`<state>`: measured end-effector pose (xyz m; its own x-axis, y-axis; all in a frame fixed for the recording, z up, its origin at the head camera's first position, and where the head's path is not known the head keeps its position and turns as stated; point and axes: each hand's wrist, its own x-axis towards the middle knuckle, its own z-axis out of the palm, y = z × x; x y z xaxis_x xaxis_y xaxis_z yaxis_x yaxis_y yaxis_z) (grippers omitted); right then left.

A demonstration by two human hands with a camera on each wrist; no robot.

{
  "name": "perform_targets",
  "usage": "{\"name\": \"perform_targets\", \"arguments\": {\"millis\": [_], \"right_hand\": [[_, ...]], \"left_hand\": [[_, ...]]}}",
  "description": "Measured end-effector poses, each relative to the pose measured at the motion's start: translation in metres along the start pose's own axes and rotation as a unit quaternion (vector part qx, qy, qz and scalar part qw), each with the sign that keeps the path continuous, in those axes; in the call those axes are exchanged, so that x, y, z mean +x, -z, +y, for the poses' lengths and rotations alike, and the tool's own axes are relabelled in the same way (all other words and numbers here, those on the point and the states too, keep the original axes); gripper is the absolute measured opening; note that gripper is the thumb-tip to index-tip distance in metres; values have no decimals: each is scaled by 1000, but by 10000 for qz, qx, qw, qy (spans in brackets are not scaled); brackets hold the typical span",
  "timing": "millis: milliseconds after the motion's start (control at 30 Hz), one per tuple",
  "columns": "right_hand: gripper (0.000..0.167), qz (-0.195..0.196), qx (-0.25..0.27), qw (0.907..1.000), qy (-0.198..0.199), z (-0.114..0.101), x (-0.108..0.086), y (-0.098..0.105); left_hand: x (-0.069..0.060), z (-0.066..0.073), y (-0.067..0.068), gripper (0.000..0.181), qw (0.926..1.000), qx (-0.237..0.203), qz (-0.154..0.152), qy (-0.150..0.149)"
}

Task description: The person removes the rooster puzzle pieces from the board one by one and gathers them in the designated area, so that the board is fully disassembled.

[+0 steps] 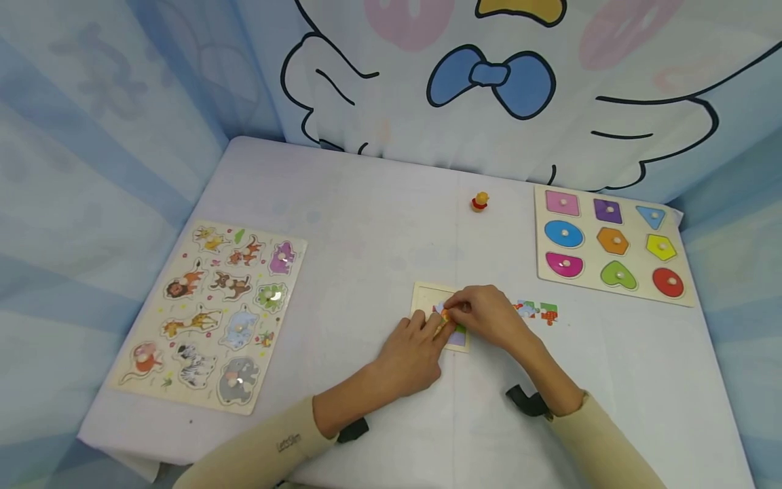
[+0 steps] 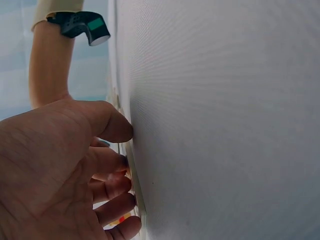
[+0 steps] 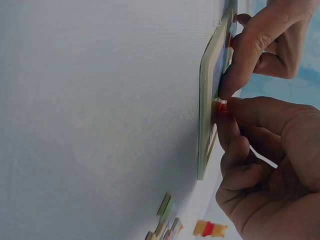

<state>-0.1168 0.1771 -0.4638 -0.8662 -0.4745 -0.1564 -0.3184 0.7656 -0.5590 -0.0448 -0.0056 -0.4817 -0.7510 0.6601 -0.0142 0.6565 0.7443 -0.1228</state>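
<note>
A small wooden jigsaw tray point(image 1: 425, 291) lies flat on the table, partly covered by both hands. My right hand point(image 1: 487, 314) pinches an orange-red puzzle piece point(image 3: 222, 106) between thumb and index finger, right at the tray's surface. With fingers extended, my left hand point(image 1: 412, 356) rests on the tray, and its index fingertip is close to the pinched piece. In the left wrist view, the left hand's point(image 2: 55, 165) fingers reach the tray's edge. Several loose jigsaw pieces point(image 1: 548, 313) lie just right of the right hand, some partly hidden behind it.
An animal peg puzzle board point(image 1: 210, 326) lies at the left. At the back right is a board of coloured shapes with knobs point(image 1: 589, 261). A small yellow and red toy figure point(image 1: 480, 202) stands near the table's back edge. Patterned curtains point(image 1: 391, 102) surround the table.
</note>
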Motion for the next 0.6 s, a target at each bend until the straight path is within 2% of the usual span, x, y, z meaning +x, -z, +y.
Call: {"name": "perform_targets", "arguments": {"millis": [333, 600], "right_hand": [[5, 71, 82, 9998, -162, -1, 3, -2], [5, 81, 232, 9997, -93, 1, 3, -4]], "left_hand": [[0, 0, 1, 72, 10000, 9, -27, -39], [2, 1, 4, 72, 9990, -164, -427, 1]]}}
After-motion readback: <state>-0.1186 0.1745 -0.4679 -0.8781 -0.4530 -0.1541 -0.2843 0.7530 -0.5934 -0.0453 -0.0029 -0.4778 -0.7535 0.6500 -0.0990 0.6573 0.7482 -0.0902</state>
